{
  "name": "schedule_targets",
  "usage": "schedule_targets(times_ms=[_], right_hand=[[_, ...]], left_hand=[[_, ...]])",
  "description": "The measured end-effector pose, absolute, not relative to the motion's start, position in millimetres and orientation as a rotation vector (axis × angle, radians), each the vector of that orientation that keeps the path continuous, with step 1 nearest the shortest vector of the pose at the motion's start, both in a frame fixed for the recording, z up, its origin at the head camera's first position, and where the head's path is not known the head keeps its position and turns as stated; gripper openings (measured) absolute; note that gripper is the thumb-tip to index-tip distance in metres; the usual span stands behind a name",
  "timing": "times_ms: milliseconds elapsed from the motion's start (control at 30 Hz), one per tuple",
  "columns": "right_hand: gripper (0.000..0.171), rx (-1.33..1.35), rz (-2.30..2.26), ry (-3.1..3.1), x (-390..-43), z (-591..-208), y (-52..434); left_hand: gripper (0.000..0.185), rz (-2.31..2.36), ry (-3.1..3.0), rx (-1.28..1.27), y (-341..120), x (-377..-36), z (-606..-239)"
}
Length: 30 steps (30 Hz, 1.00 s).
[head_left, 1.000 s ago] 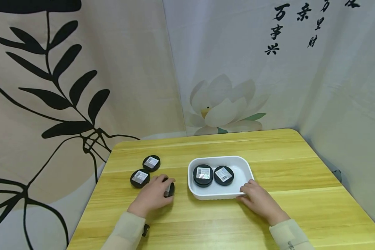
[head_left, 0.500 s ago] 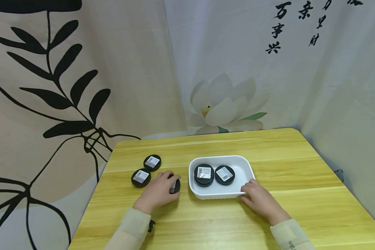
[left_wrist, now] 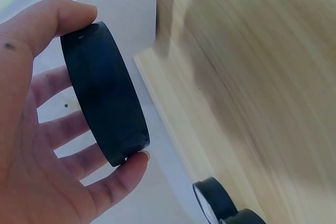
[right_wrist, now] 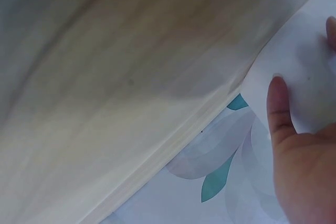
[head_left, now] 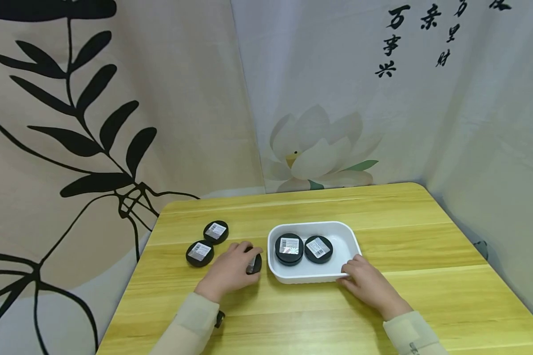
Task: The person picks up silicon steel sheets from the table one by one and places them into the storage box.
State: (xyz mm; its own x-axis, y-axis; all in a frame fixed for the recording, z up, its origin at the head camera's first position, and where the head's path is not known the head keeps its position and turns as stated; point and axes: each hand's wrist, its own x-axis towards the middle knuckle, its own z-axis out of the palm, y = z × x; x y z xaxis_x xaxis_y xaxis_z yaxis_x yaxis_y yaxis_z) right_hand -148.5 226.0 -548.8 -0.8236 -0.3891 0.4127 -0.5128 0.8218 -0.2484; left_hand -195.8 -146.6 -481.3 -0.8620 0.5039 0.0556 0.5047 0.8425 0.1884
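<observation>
Two tins (head_left: 303,249) in tray (head_left: 346,236) — table's (head_left: 395,217) middle

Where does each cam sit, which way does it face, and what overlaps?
Head: above, facing forward-down at the yellow wooden table; both hands and sleeves show.
Left wrist: beside the left hand, which grips a round black tin.
Right wrist: by the right hand on the white plastic tray.
Shared: tin, tray, table.

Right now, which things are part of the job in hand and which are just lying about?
In hand:
left hand gripping a black round tin
right hand on the white tray
two tins in the tray

Lying about:
two tins on the table
lotus backdrop
</observation>
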Motion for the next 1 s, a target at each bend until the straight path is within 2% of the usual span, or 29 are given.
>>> schedule_targets(times_ms=[400, 1000], right_hand=[[0.02, 0.647, 0.499, -2.739, -148.5, -547.4, 225.4], [0.02, 0.637, 0.503, -2.745, -148.8, -547.9, 225.6]], left_hand=[[0.06, -0.292, -3.007, -0.847, -138.4, -198.6, -480.1], [0.061, -0.261, -2.984, -0.889, -119.6, -203.1, -473.0]])
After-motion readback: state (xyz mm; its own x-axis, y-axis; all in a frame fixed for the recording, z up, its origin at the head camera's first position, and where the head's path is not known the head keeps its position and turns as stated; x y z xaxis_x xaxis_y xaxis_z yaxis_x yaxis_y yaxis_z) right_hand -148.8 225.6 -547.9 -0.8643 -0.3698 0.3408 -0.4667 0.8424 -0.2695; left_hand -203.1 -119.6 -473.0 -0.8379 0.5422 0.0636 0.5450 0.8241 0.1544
